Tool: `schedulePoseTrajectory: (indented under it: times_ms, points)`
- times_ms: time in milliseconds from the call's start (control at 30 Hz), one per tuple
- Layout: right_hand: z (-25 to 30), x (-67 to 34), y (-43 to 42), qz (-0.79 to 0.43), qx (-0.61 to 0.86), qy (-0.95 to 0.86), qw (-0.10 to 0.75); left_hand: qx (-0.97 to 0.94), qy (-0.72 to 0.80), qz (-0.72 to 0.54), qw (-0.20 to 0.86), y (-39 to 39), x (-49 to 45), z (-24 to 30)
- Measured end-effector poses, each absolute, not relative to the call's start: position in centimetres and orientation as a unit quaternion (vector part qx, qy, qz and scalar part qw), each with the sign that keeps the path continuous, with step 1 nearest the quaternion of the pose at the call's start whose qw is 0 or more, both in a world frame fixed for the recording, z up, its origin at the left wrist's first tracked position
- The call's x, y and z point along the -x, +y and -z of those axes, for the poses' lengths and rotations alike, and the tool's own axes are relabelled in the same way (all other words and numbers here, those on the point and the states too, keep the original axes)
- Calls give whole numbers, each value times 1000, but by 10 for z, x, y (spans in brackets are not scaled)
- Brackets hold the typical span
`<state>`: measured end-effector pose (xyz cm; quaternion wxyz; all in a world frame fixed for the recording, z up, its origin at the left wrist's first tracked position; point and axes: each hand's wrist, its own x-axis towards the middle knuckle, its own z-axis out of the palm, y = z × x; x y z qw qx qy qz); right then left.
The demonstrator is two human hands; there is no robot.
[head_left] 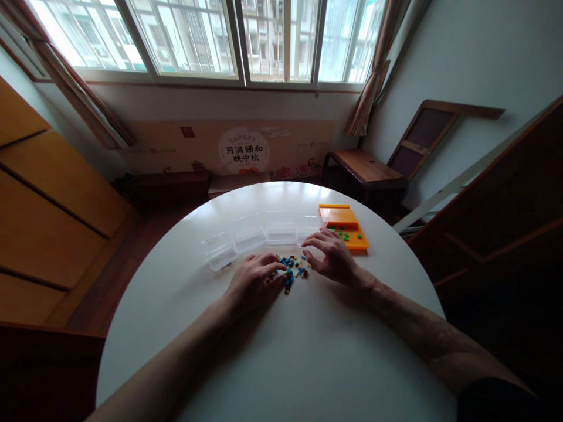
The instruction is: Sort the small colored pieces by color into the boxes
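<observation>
The left forearm (176,357) and right forearm (409,322) slant inward over the white table (303,369). The left hand (253,278) lies palm down, fingers bent over the left side of a small pile of toy bricks (289,276); whether it pinches one, I cannot tell. The right hand (333,255) arches at the pile's right, thumb and fingers spread, near the orange tray (354,248).

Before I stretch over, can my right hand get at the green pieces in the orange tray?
Probably yes: your right hand is close to the orange tray, and the visible green pieces lie in its near part with nothing seen covering them.
</observation>
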<state>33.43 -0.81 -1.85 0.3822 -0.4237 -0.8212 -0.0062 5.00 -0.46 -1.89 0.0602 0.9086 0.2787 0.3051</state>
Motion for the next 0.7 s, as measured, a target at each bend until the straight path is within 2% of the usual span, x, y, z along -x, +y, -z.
schedulePoseTrajectory:
  times_ms: [400,700]
  points:
    - [12,-331,-13,-10,339,-863,375,-920,249,-297,56,-3,-48,21]
    - [12,-326,-14,-31,273,-893,356,-892,261,-362,67,-1,-48,21]
